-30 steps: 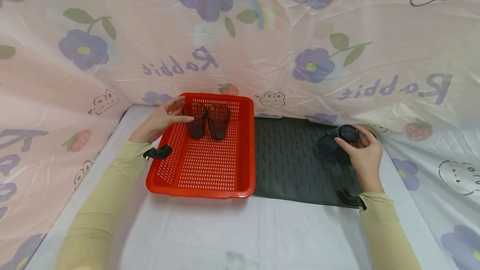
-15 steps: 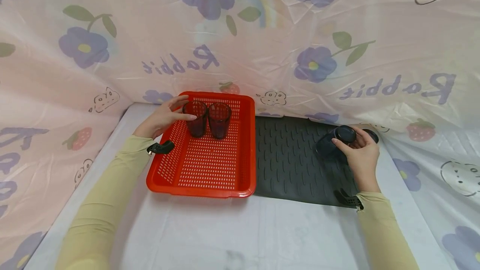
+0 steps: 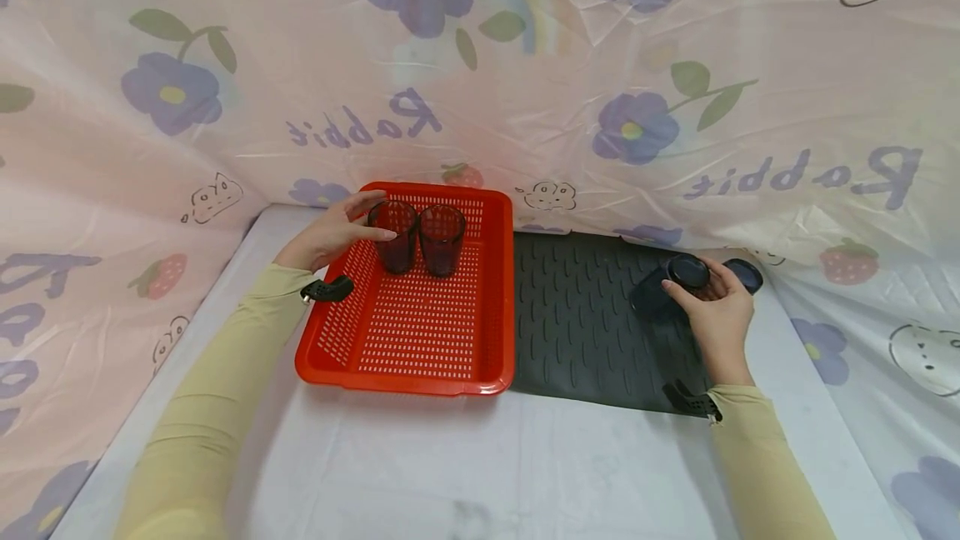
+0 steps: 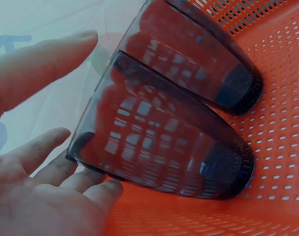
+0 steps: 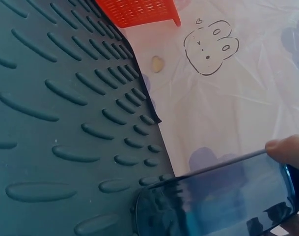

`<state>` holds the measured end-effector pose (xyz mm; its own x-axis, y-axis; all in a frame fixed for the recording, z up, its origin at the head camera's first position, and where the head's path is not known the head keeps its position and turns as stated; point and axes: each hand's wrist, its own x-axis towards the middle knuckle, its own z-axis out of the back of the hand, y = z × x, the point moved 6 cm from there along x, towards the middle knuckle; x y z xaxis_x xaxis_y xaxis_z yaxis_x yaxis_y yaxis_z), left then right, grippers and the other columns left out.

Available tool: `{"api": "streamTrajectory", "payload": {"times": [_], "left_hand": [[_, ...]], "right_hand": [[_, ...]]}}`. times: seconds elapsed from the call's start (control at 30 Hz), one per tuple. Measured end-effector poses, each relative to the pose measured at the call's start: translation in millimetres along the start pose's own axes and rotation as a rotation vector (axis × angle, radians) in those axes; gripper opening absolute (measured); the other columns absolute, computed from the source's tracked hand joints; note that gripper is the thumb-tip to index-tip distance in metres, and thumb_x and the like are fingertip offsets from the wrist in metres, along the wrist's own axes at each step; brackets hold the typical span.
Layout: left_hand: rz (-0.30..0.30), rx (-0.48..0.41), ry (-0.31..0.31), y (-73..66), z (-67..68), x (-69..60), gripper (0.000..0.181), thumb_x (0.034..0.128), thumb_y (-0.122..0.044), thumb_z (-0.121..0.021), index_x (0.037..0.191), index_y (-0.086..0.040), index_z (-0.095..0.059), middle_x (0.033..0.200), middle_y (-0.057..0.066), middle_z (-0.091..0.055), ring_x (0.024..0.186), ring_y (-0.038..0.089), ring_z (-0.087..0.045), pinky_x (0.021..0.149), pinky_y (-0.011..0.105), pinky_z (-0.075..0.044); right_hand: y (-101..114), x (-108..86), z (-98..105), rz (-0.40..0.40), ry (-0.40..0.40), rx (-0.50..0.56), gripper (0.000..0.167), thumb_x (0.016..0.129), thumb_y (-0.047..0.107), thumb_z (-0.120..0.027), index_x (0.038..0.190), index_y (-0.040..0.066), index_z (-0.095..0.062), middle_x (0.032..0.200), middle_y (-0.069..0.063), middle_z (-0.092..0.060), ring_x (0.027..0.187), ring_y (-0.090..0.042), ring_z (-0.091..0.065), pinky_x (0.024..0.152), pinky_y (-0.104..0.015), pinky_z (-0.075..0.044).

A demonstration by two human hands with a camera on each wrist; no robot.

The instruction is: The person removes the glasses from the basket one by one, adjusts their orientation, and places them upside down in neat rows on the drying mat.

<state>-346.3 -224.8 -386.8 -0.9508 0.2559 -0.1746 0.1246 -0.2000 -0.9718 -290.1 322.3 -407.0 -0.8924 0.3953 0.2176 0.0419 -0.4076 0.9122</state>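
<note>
Two dark tinted drinking glasses stand upright, side by side, at the back of a red plastic basket [image 3: 495, 290]. My left hand [image 3: 333, 233] is at the rim of the left glass [image 4: 154, 132]. Its fingertips are at the outer side and the thumb stands apart from the glass; the right glass [image 3: 441, 244] is beyond. On the right, my right hand [image 3: 722, 319] grips an upside-down glass [image 5: 213, 201] near its base between thumb and fingers. That glass tilts, mouth down at the dark mat [image 3: 577, 332]. Another inverted glass [image 3: 745, 275] is just behind the right hand, partly hidden.
The mat has raised oval ridges and lies against the basket's right side. A white-covered table [image 3: 390, 465] extends in front of both. A printed flower curtain [image 3: 540, 107] hangs close behind and on both sides.
My right hand has moved slightly left with its glass tilting further, and more of the glass behind it shows. The left hand stays at the left glass. The head view has shifted slightly.
</note>
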Motion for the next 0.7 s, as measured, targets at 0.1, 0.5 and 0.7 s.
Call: {"api": "streamTrajectory", "payload": {"times": [0.1, 0.5, 0.7], "left_hand": [[-0.012, -0.004, 0.01, -0.4, -2.0, 1.4, 0.084, 0.0862, -0.007, -0.071, 0.152, -0.008, -0.02, 0.158, 0.004, -0.013, 0.145, 0.024, 0.003, 0.115, 0.045, -0.009], [0.007, -0.02, -0.009, 5.4, -1.4, 5.1, 0.081, 0.0873, -0.011, -0.071, 0.152, -0.01, -0.022, 0.158, 0.003, -0.009, 0.145, 0.025, 0.003, 0.115, 0.046, -0.008], [-0.004, -0.015, -0.021, 7.5, -0.7, 6.4, 0.079, 0.0865, -0.01, -0.072, 0.15, -0.009, -0.026, 0.158, 0.004, -0.007, 0.145, 0.026, 0.002, 0.115, 0.045, -0.01]], "right_hand": [[-2, 0.1, 0, -0.012, -0.003, 0.008, 0.063, 0.073, 0.012, -0.084, 0.131, 0.015, -0.058, 0.123, -0.01, -0.061, 0.098, -0.007, -0.06, 0.078, -0.011, -0.048], [-6, 2.1, -4, -0.076, -0.004, 0.199, 0.067, 0.073, 0.0, -0.082, 0.133, 0.015, -0.057, 0.128, -0.009, -0.059, 0.104, -0.013, -0.058, 0.08, -0.012, -0.047], [-12, 3.2, -8, -0.078, 0.018, 0.24, 0.068, 0.074, -0.004, -0.079, 0.135, 0.014, -0.055, 0.129, -0.009, -0.057, 0.105, -0.013, -0.056, 0.081, -0.011, -0.046]]}}
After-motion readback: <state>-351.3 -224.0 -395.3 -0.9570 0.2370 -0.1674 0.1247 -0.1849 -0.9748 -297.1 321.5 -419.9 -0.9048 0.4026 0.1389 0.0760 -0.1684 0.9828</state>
